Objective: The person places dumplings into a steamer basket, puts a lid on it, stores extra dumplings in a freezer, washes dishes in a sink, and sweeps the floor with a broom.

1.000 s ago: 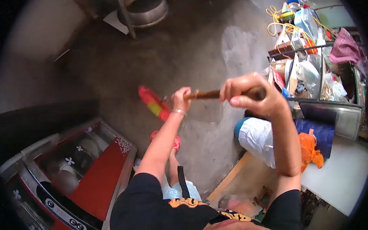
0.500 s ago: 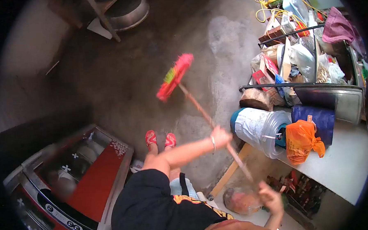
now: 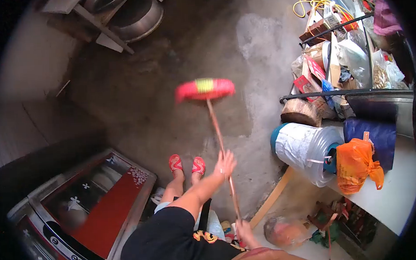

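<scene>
A broom with a bright red-pink head and a yellow-green label lies across the middle of the view, its head slightly blurred. Partway down its reddish stick, my left hand is closed round it, fingers pointing up along the handle. Close to my body, my right hand grips the stick near its lower end. The broom head points away from me over the grey concrete floor, beyond my feet in red sandals.
On the left stands a red and black glass-fronted cabinet. A crowded shelf rack fills the right side. Before it are a white-wrapped tub and an orange bag. A large metal pan sits at the back left.
The broom head has swung right and turned from slanted to nearly level. Both hands have moved left with the stick, which now stands steeper. The view has shifted slightly.
</scene>
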Action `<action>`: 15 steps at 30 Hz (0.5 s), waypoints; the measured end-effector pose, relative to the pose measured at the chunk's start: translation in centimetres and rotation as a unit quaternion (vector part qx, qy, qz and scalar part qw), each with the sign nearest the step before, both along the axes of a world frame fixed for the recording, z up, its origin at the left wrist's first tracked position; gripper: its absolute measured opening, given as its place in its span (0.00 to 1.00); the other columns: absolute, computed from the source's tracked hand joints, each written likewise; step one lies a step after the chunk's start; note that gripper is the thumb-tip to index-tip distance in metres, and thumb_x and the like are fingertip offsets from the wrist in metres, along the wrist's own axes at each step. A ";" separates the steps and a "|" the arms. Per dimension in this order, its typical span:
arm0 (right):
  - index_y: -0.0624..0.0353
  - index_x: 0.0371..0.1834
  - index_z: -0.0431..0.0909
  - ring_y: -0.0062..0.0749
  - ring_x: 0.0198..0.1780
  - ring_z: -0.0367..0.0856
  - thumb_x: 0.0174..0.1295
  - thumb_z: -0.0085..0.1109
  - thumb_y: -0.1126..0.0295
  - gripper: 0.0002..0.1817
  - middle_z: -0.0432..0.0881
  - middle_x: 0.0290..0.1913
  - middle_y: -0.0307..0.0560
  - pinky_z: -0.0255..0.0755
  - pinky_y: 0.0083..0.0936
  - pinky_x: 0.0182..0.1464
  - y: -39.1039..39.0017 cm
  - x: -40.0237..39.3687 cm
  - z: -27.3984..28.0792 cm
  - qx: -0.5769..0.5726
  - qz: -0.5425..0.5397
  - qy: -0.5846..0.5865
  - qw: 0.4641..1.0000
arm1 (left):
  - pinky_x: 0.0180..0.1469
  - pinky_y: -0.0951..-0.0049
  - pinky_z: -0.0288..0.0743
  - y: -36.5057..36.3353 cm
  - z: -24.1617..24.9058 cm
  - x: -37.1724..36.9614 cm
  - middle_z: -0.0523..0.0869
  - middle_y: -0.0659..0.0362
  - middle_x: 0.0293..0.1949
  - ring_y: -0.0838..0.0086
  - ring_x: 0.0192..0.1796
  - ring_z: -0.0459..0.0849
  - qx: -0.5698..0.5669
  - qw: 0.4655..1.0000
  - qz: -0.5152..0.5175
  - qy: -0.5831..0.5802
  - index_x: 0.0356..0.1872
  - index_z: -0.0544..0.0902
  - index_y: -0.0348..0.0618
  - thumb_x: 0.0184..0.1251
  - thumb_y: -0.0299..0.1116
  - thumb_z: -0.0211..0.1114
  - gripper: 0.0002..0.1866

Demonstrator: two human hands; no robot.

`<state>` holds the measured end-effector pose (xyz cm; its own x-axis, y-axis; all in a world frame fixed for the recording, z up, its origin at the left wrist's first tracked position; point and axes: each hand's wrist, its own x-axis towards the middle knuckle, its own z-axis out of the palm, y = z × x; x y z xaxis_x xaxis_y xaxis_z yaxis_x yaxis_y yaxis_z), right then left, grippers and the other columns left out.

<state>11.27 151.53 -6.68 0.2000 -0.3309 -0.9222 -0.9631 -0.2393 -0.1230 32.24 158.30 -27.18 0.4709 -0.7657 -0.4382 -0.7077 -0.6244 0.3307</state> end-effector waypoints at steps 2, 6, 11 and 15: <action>0.57 0.23 0.70 0.30 0.19 0.70 0.63 0.44 0.48 0.23 0.68 0.15 0.38 0.64 0.34 0.23 -1.0 11.3 -4.5 0.052 -0.067 -0.008 0.996 | 0.64 0.39 0.47 0.4 -0.5 6.3 0.58 0.50 0.66 0.53 0.70 0.50 -0.070 0.977 0.196 -0.056 0.62 0.65 0.51 0.58 0.37 0.58 0.28; 0.60 0.16 0.68 0.34 0.10 0.67 0.63 0.43 0.45 0.29 0.66 0.09 0.44 0.60 0.37 0.14 -4.1 36.9 -20.9 0.011 -0.023 -0.175 0.984 | 0.67 0.52 0.52 5.3 6.0 10.8 0.60 0.48 0.65 0.53 0.69 0.54 -0.155 0.931 0.326 0.051 0.61 0.65 0.47 0.48 0.33 0.69 0.35; 0.66 0.27 0.72 0.40 0.18 0.73 0.65 0.42 0.48 0.27 0.74 0.20 0.53 0.67 0.41 0.21 -1.6 48.8 -12.0 -0.026 0.034 -0.204 0.978 | 0.62 0.61 0.61 17.2 3.4 5.3 0.76 0.48 0.52 0.54 0.59 0.69 -0.208 0.877 0.426 0.072 0.50 0.76 0.42 0.50 0.37 0.66 0.24; 0.59 0.23 0.70 0.29 0.19 0.69 0.65 0.43 0.50 0.24 0.71 0.17 0.43 0.63 0.34 0.21 -1.9 23.6 -16.1 -0.016 -0.010 -0.298 0.955 | 0.56 0.60 0.69 27.2 1.3 -1.9 0.80 0.44 0.45 0.53 0.52 0.76 -0.001 0.830 0.522 0.196 0.47 0.79 0.40 0.50 0.42 0.65 0.23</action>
